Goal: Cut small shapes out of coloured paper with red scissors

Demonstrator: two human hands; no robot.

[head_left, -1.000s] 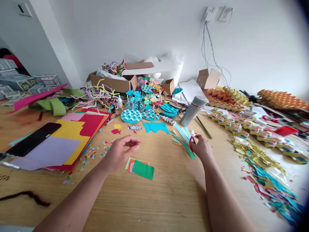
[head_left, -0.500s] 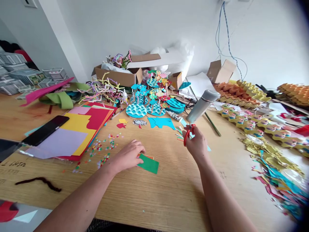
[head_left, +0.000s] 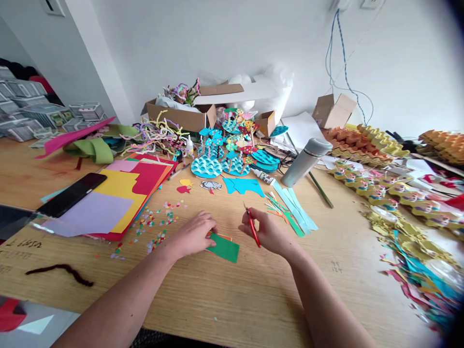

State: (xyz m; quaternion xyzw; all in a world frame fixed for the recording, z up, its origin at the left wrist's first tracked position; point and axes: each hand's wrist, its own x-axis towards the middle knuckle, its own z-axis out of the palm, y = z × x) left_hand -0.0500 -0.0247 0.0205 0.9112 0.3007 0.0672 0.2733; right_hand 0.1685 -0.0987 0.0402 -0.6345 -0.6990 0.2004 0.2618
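Left hand [head_left: 195, 234], nearer the wearer and well left of the silver flask [head_left: 304, 163], has thumb and fingers over the left end of the green paper [head_left: 225, 249] on the surface [head_left: 268, 295]; pinching or merely pressing, cannot tell. Right hand [head_left: 270, 233], on the flask's near-left side, grasps red-handled scissors [head_left: 253, 228]. Pale blue strips [head_left: 297, 212] lie just nearer than the flask.

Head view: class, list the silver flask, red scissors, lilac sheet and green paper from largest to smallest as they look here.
1. Lilac sheet
2. Silver flask
3. Green paper, partly under the left hand
4. Red scissors, partly hidden by the right hand
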